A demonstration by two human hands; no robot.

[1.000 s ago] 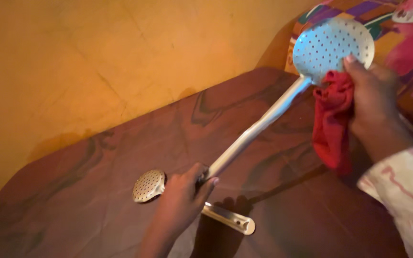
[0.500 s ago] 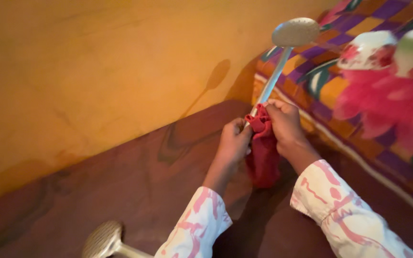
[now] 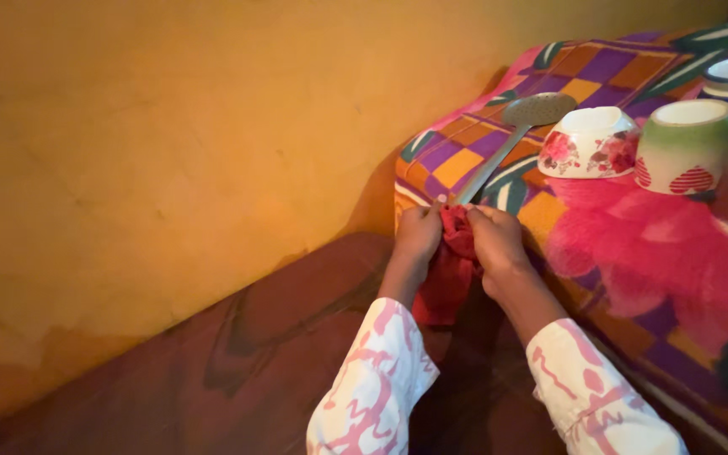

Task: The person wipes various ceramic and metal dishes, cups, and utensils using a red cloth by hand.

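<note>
One head-worn view looks down and forward — close over both hands [image 3: 457, 240] — toward the yellow wall [image 3: 170, 152].

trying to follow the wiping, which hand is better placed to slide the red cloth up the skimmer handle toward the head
Probably the right hand: it sits higher on the red cloth, nearer the skimmer handle. The left hand steadies the lower end.

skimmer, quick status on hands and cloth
Left hand and right hand both clamp red cloth around skimmer handle. Skimmer head near floral bowl. Nothing blocking.
</note>
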